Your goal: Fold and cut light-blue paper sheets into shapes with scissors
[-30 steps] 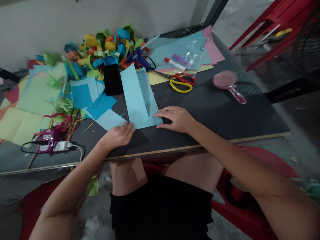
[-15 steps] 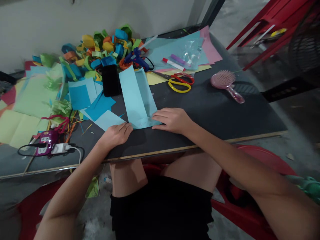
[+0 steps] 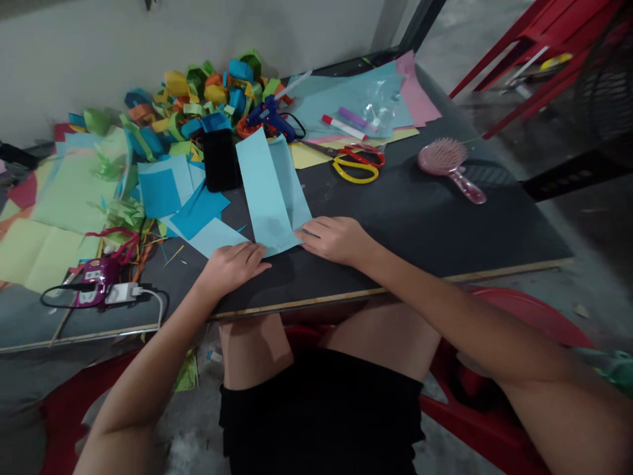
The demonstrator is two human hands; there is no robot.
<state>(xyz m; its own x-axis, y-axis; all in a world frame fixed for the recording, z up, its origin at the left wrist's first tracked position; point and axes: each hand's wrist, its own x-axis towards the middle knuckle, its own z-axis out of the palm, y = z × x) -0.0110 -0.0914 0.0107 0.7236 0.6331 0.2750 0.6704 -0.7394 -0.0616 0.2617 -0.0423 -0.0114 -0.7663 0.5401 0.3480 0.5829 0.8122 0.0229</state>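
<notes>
A sheet of light blue paper (image 3: pixel 267 191) lies on the dark table in front of me, folded lengthwise, with its right flap standing partly raised. My left hand (image 3: pixel 237 265) rests at the sheet's lower left corner, fingers together and pressed on the edge, thumb out to the right. At the lower right corner, my right hand (image 3: pixel 336 241) has its fingers closed on the paper's edge; its fingertips cover that corner. Left of the sheet lie a black phone (image 3: pixel 220 160) and several blue paper pieces (image 3: pixel 198 211).
Behind are a heap of coloured paper shapes (image 3: pixel 198 99), a blue glue gun (image 3: pixel 271 117), scissors (image 3: pixel 356 170) and markers (image 3: pixel 343 126). A pink hairbrush (image 3: pixel 450 161) lies right. A purple power adapter (image 3: pixel 96 276) with cables sits left near the table's front edge (image 3: pixel 297 302).
My right hand has shifted slightly left with the paper's lower right corner, which stuck out further right before. The strip folded up along the bottom edge now looks flatter. My left thumb has moved outward.
</notes>
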